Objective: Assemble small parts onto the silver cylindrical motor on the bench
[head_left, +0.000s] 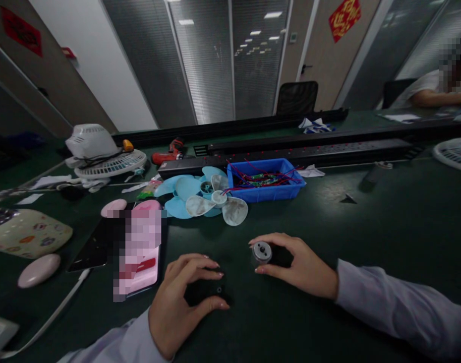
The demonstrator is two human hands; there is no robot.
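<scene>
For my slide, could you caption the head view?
Left hand grips a black part; right hand holds a small motor.

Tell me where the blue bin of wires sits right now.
The blue bin sits mid-table in the head view, beyond the right hand, just right of the fan blades and before the long black rail.

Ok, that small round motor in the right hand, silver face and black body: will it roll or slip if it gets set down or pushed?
The motor looks cylindrical, so laid on its side on the green table it would probably roll. Its metal face suggests it is stiff and fairly heavy for its size. The right hand grips it with fingertips only, so the smooth casing might slip.
</scene>
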